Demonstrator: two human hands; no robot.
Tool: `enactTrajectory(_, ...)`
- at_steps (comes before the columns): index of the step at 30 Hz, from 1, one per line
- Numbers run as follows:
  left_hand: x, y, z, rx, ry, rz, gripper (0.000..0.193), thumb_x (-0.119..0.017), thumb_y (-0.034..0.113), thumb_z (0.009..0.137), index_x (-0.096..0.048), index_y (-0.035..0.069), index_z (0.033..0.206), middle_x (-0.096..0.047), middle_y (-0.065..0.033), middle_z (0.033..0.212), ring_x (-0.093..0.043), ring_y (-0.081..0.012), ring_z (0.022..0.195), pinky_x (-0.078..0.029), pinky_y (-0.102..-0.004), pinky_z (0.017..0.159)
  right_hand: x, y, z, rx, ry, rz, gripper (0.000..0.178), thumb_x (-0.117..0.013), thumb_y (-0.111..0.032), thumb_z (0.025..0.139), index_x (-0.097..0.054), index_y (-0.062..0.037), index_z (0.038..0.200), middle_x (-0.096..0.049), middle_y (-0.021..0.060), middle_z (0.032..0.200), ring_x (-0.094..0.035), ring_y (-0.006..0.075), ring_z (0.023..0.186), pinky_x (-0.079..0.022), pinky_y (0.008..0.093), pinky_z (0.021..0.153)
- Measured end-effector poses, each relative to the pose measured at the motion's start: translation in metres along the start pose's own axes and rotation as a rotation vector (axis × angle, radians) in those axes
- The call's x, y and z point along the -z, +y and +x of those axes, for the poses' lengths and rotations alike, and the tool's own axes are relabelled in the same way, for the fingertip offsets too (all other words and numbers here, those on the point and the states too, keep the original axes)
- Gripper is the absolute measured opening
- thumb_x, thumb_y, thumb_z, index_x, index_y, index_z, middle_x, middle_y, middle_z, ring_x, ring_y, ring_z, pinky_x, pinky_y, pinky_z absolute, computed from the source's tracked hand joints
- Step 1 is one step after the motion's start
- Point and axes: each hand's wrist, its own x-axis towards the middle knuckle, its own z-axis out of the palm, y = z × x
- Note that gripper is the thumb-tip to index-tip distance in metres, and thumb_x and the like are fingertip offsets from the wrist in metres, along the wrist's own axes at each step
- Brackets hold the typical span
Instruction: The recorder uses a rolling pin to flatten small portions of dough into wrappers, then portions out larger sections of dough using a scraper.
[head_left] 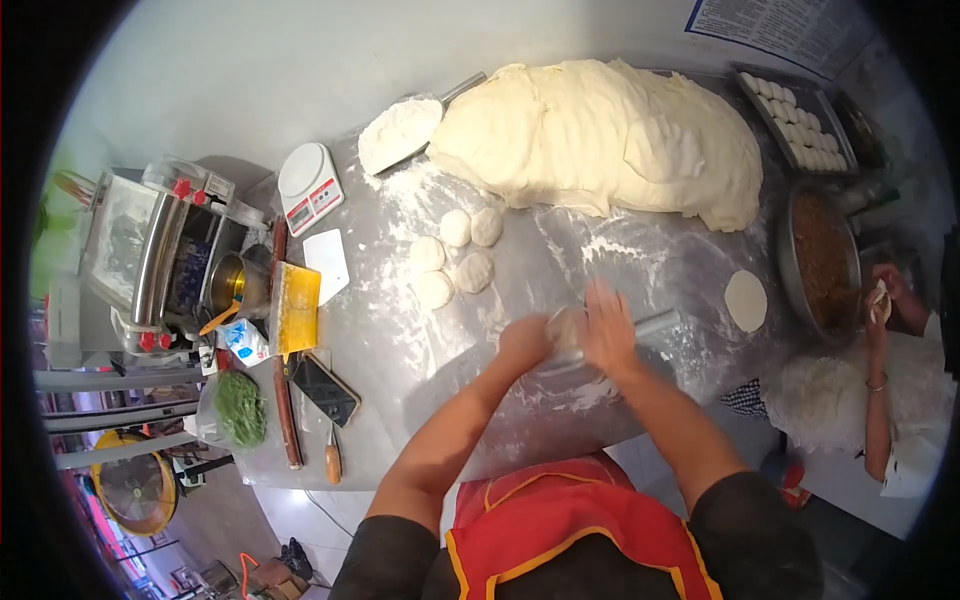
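In front of the dough mound (590,140), I'm likely rolling: right hand (608,335) flat over the pin (656,324), left hand (526,341) curled, hold unclear; next, press evenly.

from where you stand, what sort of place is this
Most likely a small bakery or food-shop kitchen: a huge mass of dough lies on a floured grey table, with a tray of small white pieces and a large bowl of brown mixture on the right.

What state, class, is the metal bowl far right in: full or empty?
Not empty: brown mixture spreads across the metal bowl; exactly how full, I cannot tell.
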Motion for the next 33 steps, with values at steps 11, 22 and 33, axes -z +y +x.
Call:
enactTrajectory(11,-0.009,-0.037,-0.018,0.060,0.394,0.036,0.027,-0.060,0.031,0.084,-0.070,0.006,0.089,-0.068,-0.0212,0.090,-0.065,-0.0388,0.091,-0.050,-0.0485,0.078,0.042,-0.009,-0.104,0.043,-0.255,0.084,0.064,-0.058,-0.029,0.089,-0.037,0.0055,0.139,-0.041,0.0251,0.141,-0.032,0.0338,0.138,-0.026,0.0527,0.111)
enactTrajectory(22,-0.006,-0.003,0.016,0.031,0.168,0.193,0.030,-0.055,0.032,0.087,-0.069,0.009,0.100,-0.068,-0.0190,0.090,-0.065,-0.0388,0.085,-0.050,-0.0474,0.076,0.020,-0.014,-0.014,-0.023,-0.194,-0.025,0.068,-0.061,-0.028,0.084,-0.037,0.0052,0.138,-0.035,0.0231,0.146,-0.029,0.0340,0.140,-0.020,0.0492,0.115)
enactTrajectory(33,-0.005,0.012,0.034,0.032,0.101,0.173,0.035,-0.063,0.033,0.083,-0.068,0.007,0.106,-0.068,-0.0188,0.099,-0.064,-0.0378,0.095,-0.050,-0.0457,0.081,0.002,-0.008,0.066,-0.010,0.119,-0.006,0.062,-0.055,-0.024,0.091,-0.033,0.0025,0.142,-0.033,0.0209,0.148,-0.031,0.0337,0.137,-0.021,0.0490,0.114)
